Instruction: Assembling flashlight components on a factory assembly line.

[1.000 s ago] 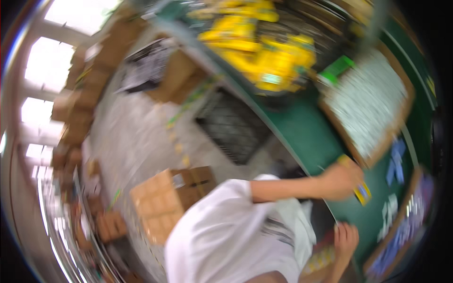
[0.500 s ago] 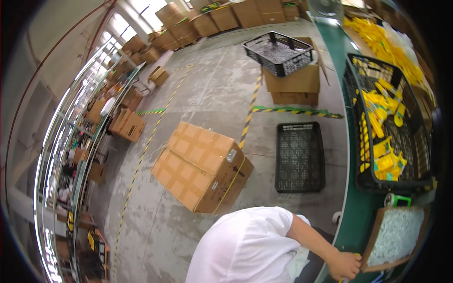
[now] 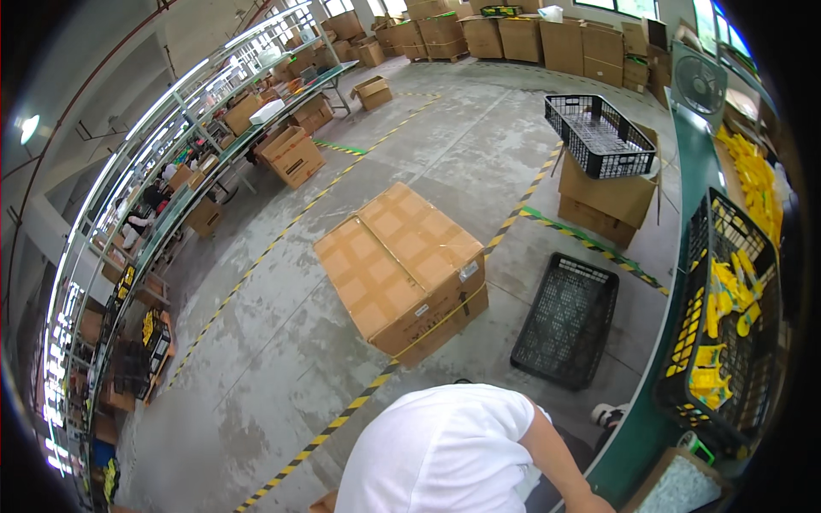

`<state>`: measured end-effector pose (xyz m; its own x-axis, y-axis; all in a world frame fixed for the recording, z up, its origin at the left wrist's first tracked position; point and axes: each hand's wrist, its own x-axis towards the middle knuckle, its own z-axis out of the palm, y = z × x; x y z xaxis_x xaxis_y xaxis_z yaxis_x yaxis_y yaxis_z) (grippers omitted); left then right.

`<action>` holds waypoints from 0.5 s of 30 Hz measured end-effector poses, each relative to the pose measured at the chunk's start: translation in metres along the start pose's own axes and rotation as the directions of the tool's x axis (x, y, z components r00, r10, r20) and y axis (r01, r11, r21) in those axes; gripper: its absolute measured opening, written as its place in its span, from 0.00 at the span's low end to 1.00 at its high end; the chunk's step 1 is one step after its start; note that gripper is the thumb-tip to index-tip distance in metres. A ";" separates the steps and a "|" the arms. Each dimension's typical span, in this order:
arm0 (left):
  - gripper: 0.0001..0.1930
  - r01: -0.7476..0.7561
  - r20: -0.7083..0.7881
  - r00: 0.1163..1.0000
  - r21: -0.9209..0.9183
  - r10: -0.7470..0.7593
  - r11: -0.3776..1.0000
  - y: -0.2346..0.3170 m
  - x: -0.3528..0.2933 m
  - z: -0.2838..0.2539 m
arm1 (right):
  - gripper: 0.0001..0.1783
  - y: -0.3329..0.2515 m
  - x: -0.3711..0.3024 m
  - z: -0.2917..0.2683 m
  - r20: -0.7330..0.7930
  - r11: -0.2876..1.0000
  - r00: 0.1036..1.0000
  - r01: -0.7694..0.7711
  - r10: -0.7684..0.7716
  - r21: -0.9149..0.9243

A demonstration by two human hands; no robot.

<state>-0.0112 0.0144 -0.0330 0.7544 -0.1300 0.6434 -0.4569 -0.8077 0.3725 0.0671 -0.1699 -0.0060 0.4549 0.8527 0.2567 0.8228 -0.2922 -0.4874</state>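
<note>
Green-topped workbench (image 3: 623,468) beside a bare left hand (image 3: 592,504) cut by the frame

Head view: a white short-sleeved shirt (image 3: 436,453) fills the lower middle, and from it the bare left forearm (image 3: 554,453) slants down and right toward the bench. Only the wrist and the start of the hand show at the lower edge. The fingers lie out of sight, so I cannot tell how far open they are or whether they grip anything. The right hand is not visible at all.

Judging by the arm's lowered angle, the step in hand is close work at the near end of the bench, though its details are hidden. The next move would call for a clear sight of the fingertips and whatever lies under them.

Nearest to the hand is the shallow brown-rimmed box (image 3: 653,477) of whitish, shiny contents (image 3: 684,492). It lies to the hand's right, with a strip of green surface between them, not touching in the visible part. Farther up the bench, well apart from the hand, stands a black latticed plastic crate (image 3: 671,395) holding bright yellow flat pieces (image 3: 710,376). A small white-and-green object (image 3: 697,446) sits between box and crate.
</note>
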 end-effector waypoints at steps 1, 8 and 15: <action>0.13 0.000 0.004 1.000 0.001 0.000 1.000 0.000 0.000 -0.001 | 0.12 -0.001 -0.001 0.002 -0.012 1.000 1.000 -0.001 0.001 0.004; 0.15 -0.015 0.047 0.999 -0.056 0.017 0.998 -0.002 -0.001 -0.002 | 0.11 -0.009 0.014 0.017 -0.078 0.998 0.996 0.048 -0.046 0.031; 0.18 -0.059 0.026 0.998 -0.014 0.059 0.998 -0.007 -0.006 0.009 | 0.10 -0.011 0.027 0.019 -0.131 0.997 0.988 0.081 -0.078 0.018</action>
<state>-0.0081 0.0160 -0.0454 0.7378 -0.1925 0.6470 -0.5071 -0.7907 0.3430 0.0642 -0.1356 -0.0098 0.4302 0.8086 0.4014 0.8507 -0.2143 -0.4800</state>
